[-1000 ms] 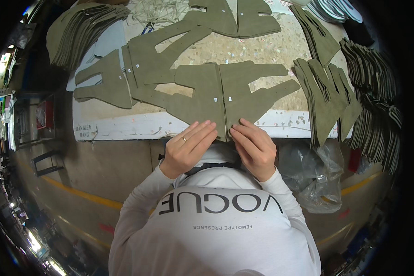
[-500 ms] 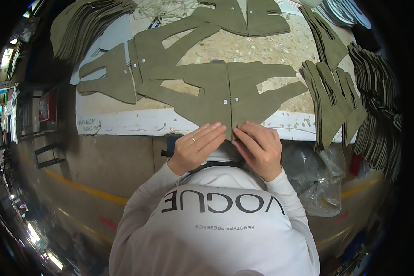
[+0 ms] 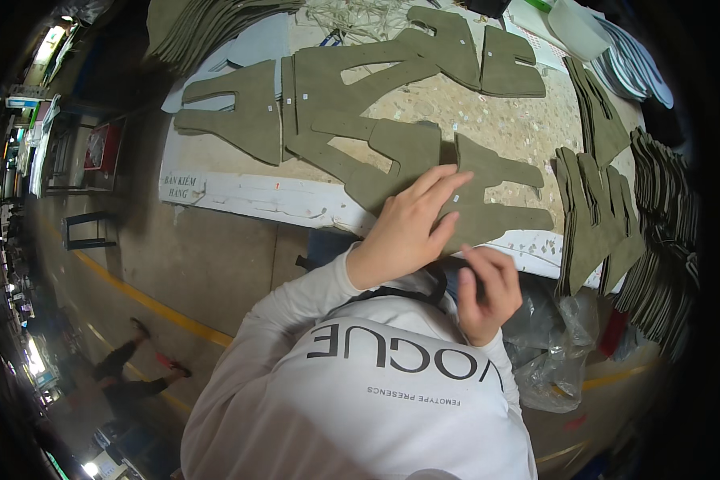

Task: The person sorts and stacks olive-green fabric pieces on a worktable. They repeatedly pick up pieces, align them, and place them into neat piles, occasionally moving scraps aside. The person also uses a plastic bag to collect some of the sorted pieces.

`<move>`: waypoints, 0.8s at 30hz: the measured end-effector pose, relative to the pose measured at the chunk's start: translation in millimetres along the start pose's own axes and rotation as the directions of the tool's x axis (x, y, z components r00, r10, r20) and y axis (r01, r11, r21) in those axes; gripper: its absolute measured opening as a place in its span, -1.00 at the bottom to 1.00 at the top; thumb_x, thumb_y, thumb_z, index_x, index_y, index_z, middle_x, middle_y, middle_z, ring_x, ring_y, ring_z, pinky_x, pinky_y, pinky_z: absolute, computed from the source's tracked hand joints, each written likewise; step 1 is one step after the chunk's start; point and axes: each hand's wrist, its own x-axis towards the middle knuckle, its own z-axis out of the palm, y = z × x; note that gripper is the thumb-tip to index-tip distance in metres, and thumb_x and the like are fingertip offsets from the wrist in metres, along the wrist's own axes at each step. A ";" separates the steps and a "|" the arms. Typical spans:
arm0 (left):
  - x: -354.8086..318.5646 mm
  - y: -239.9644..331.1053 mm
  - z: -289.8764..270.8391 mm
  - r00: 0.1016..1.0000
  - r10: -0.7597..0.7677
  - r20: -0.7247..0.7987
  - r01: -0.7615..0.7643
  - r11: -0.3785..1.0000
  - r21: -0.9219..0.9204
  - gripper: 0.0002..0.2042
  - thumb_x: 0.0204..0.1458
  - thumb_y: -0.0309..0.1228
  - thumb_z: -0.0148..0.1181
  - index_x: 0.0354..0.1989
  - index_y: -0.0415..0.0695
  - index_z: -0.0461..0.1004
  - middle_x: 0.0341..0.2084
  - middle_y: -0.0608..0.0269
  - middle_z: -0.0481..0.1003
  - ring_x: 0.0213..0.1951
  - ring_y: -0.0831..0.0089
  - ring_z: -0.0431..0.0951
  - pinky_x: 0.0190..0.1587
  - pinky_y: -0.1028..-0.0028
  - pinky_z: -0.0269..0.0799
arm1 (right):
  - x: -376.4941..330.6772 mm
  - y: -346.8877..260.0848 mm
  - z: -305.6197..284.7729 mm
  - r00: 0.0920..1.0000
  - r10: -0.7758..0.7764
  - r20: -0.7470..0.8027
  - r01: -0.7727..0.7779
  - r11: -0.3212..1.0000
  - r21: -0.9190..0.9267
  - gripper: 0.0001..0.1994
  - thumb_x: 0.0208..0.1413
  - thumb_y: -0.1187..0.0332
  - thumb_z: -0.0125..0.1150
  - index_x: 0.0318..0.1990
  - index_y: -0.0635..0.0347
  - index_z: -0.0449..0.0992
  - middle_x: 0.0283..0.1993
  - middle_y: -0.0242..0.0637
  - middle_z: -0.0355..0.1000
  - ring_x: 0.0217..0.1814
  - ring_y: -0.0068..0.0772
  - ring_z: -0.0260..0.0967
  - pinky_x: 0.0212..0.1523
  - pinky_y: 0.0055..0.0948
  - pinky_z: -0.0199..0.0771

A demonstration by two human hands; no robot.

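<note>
My left hand (image 3: 415, 222) lies stretched over two olive-green cut pieces at the table's near edge, fingers pointing away and to the right. It hides part of the left two-pronged piece (image 3: 414, 146) and touches the right two-pronged piece (image 3: 506, 214), which bears a small white label. Between their far ends shows a narrow gap. Just off the table edge, my right hand (image 3: 489, 290) is raised with bent fingers and the thumb apart, and nothing shows in it. Farther left lies another labelled olive piece (image 3: 252, 108), beside a long-armed one (image 3: 328, 88).
Stacked olive pieces (image 3: 592, 216) lie at the table's right edge, with a large hanging bundle (image 3: 656, 208) beyond. More layered pieces (image 3: 208, 32) sit far left, near tangled cords (image 3: 360, 18). Clear plastic bags (image 3: 556, 344) hang below the edge. A person's legs (image 3: 128, 364) show lower left.
My left hand has crossed rightward onto the right-hand piece. My right hand has drawn back off the pieces. The right piece has turned, opening a gap at its far end. The whole view has shifted.
</note>
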 end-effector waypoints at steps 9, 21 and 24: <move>-24.7 -27.7 -138.9 0.978 -0.208 -0.015 0.209 0.976 0.055 -0.47 -0.03 -0.68 0.08 0.19 -0.07 0.42 0.20 0.32 0.37 -0.42 0.73 0.28 -0.35 0.74 0.28 | 42.8 20.5 12.5 0.809 0.513 0.287 -0.563 0.532 0.632 -0.53 0.23 0.51 0.07 0.31 0.23 0.25 0.23 -0.13 0.27 0.25 -0.31 0.31 0.16 -0.37 0.40; -43.1 -74.6 -155.2 0.958 -0.280 -0.056 0.267 0.947 -0.179 -0.45 -0.03 -0.75 0.06 0.22 -0.13 0.40 0.22 0.38 0.31 -0.50 0.79 0.03 -0.46 0.80 0.07 | 56.9 24.1 61.4 0.891 0.255 0.376 -0.401 0.831 0.387 -0.32 0.02 0.60 0.26 0.34 0.11 0.22 0.07 -0.27 0.35 -0.16 -0.54 0.30 -0.14 -0.63 0.38; -41.9 -75.0 -152.0 0.960 -0.277 -0.045 0.262 0.943 -0.204 -0.45 -0.02 -0.75 0.06 0.22 -0.13 0.40 0.23 0.38 0.31 -0.50 0.79 0.03 -0.45 0.80 0.08 | 62.8 23.9 47.7 0.882 0.191 0.430 -0.376 0.835 0.401 -0.35 0.02 0.58 0.28 0.32 0.14 0.27 0.07 -0.31 0.34 -0.13 -0.53 0.31 -0.11 -0.60 0.39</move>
